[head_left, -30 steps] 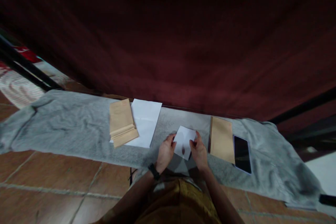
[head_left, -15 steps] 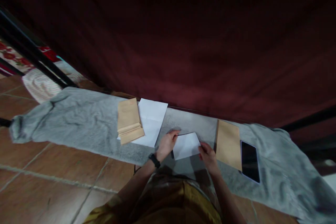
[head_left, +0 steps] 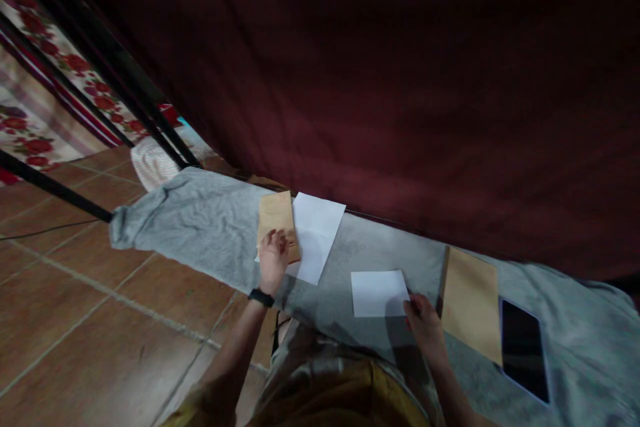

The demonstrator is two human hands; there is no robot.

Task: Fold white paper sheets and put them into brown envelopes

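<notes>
My right hand pinches the right edge of a folded white paper, held low above the grey cloth. Over the lower part of a stack of brown paper bags is my left hand, wearing a black wristband. Its fingers are slightly bent and apart, with nothing seen between them; whether they touch the bags I cannot tell. The bags partly cover white paper sheets. Right of my right hand lies a brown, flat, book-like item.
A tablet with a dark screen lies at the right on the grey cloth. A dark red curtain hangs right behind the cloth. Black metal poles stand at the left, above the tiled floor.
My left hand has let go of the folded white paper and moved left to the brown bags. My right hand keeps the paper, which has turned flatter. The view has swung left.
</notes>
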